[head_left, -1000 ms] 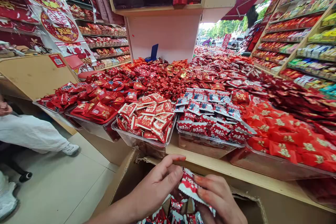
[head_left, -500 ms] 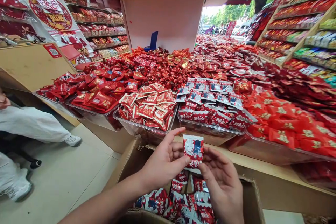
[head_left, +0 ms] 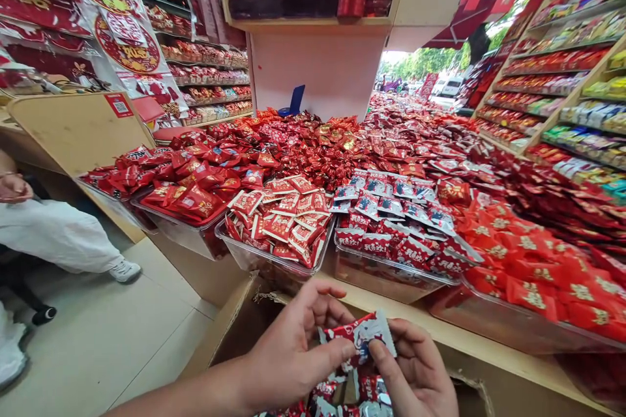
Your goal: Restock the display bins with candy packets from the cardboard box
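Both hands pinch red-and-white candy packets (head_left: 359, 333) low in the middle of the view. My left hand (head_left: 293, 348) grips them from the left with thumb and fingers. My right hand (head_left: 415, 371) holds them from the right. They hover over an open cardboard box (head_left: 229, 332) that holds more of the same packets (head_left: 342, 397). Just beyond stands a clear tray (head_left: 391, 273) stacked with matching packets.
A long wooden display counter (head_left: 489, 339) carries several clear trays of red sweets (head_left: 278, 221). Shelves of goods line the right (head_left: 577, 78) and left (head_left: 205, 71). A seated person's leg in white trousers (head_left: 59, 244) stretches over the floor at left.
The hands dropped from holding one packet upright before the tray to a lower spot over the box, the packets now tilted flat. The view tipped slightly down and left.
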Available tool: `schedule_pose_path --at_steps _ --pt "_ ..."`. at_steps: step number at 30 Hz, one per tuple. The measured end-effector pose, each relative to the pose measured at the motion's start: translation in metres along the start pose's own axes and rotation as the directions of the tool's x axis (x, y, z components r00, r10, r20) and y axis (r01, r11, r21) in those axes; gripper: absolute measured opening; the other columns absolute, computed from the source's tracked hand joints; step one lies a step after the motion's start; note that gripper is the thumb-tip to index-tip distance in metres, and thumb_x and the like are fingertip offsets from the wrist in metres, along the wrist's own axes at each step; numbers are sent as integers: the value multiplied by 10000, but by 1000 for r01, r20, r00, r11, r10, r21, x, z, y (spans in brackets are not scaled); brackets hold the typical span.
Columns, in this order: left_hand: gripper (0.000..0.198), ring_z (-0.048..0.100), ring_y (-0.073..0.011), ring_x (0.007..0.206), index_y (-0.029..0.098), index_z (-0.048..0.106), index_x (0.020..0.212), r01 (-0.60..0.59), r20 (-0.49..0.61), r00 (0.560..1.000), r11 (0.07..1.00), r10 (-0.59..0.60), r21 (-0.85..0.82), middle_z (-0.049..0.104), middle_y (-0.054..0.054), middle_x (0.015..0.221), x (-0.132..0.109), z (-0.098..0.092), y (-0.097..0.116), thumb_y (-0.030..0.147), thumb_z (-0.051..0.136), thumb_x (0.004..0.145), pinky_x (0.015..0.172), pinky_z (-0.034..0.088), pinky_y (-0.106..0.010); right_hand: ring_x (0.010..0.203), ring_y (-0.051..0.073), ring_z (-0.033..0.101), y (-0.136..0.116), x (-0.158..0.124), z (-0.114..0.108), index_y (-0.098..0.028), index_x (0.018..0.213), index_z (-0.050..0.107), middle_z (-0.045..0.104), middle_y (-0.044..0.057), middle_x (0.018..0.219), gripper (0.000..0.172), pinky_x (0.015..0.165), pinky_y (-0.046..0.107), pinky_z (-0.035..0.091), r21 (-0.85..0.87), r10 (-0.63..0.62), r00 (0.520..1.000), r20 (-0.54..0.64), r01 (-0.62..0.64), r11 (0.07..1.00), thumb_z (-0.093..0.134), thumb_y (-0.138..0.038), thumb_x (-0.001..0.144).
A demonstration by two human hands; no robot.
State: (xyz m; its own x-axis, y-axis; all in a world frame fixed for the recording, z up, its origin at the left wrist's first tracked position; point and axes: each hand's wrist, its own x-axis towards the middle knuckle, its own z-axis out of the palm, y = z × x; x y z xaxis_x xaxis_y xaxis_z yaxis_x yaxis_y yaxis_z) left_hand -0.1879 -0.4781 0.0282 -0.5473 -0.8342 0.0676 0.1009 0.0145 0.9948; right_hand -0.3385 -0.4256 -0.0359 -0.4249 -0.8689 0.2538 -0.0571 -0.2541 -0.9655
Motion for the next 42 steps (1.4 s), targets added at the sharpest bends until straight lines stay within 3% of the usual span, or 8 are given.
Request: schedule_pose_path --at_steps 3,7,12,17,21,26,35,42 --pt "185 564 -114 732 184 473 875 -74 -126 988 987 92 143 598 -14 833 12 -26 29 199 605 746 642 455 -232 759 191 598 -17 25 -6 -238 983 546 639 51 861 202 664 322 481 -278 -294 953 74 303 912 548 -223 782" --pt "219 547 -109 653 140 527 842 -168 -152 948 846 279 506 578 -10 768 58 -70 73 236 652 691 590 443 -242 905 225 502 -52 92 -2 -220 941 618 591 79 944 192 807 381 405 -577 -539 755 373 644 502 497 -182 797" --pt "420 503 -81 547 156 440 1006 -210 119 977 710 176 672 567 24 717 126 -96 91 195 664 652 504 386 -206 975 275 423 -72 166 37 -215 973 660 547 115 1055 304 821 413 350 -730 -225 739 635 669 137 419 -153 798" --pt "514 508 -91 528 155 403 1127 -239 286 958 570 8 786 591 10 717 160 -90 94 153 623 663 498 358 -206 953 305 431 -67 182 58 -191 978 655 550 153 1006 324 759 406 352 -769 14 770 638 638 -39 398 -144 786" --pt "542 516 -104 576 135 432 1130 -245 336 936 490 -106 836 594 -8 773 176 -83 97 97 614 621 529 359 -207 1021 335 406 -64 180 55 -177 1002 632 512 172 1140 328 769 431 356 -785 -8 787 617 615 -68 396 -143 776" --pt "440 486 -112 594 139 514 1028 -310 408 892 390 -197 867 568 8 751 186 -75 97 92 620 604 525 346 -203 1096 297 393 -63 185 49 -176 1021 618 489 147 1219 334 828 397 344 -761 28 761 648 648 24 422 -143 753" --pt "422 503 -193 876 116 538 1031 -483 485 874 168 31 860 555 -85 991 183 -74 74 71 614 618 733 388 -251 1118 248 400 -65 181 39 -196 1021 636 507 109 1215 318 908 375 307 -761 7 767 641 635 133 430 -134 786" --pt "522 539 -233 951 138 494 1114 -241 235 970 153 61 958 590 -97 1072 170 -77 60 295 675 650 777 405 -285 1097 244 404 -54 183 37 -194 1005 640 546 79 1167 293 900 362 322 -766 -49 785 617 614 190 433 -146 803"
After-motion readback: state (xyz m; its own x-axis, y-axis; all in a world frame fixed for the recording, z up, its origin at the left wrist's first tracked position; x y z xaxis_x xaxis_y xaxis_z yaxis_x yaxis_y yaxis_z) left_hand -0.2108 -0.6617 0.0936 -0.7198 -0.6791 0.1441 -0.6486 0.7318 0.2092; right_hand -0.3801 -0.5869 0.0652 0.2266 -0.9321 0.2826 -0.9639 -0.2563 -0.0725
